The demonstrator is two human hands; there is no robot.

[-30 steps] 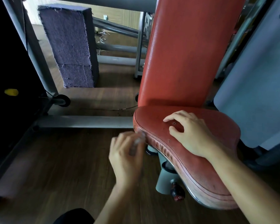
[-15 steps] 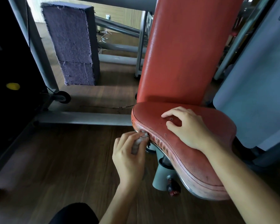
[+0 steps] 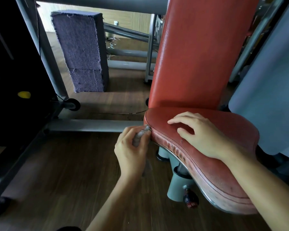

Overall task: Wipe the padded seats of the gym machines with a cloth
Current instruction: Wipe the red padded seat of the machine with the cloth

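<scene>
Dark wooden flooring [image 3: 60, 172] fills the lower left of the view, with grey metal gym frames standing on it. Near the centre, the left hand [image 3: 132, 152] is curled closed around a small grey cloth [image 3: 139, 136], which is bunched between the thumb and fingers and pressed against the far left edge of a red padded seat [image 3: 207, 172]. Just to the right, the right hand [image 3: 200, 134] is laid palm down on top of the seat with its fingers loosely spread and slightly arched, gripping nothing. The seat's rim is seen to be worn and cracked along the stitched seam, with a metal strip beneath it. Below the seat, a grey support post [image 3: 178, 187] is visible, and a small red and black knob [image 3: 190, 197] is set at its near side. Rising from the far edge of the seat, a tall red padded backrest [image 3: 198, 52] is shown upright. To the right of it, a pale blue-grey panel [image 3: 270, 84] is partly seen. To the far left, a frayed purple block [image 3: 82, 50] is stood on the floor, and a horizontal grey bar [image 3: 93, 125] runs along the floor toward the seat. A dark machine body with a yellow spot [image 3: 24, 94] occupies the left edge.
</scene>
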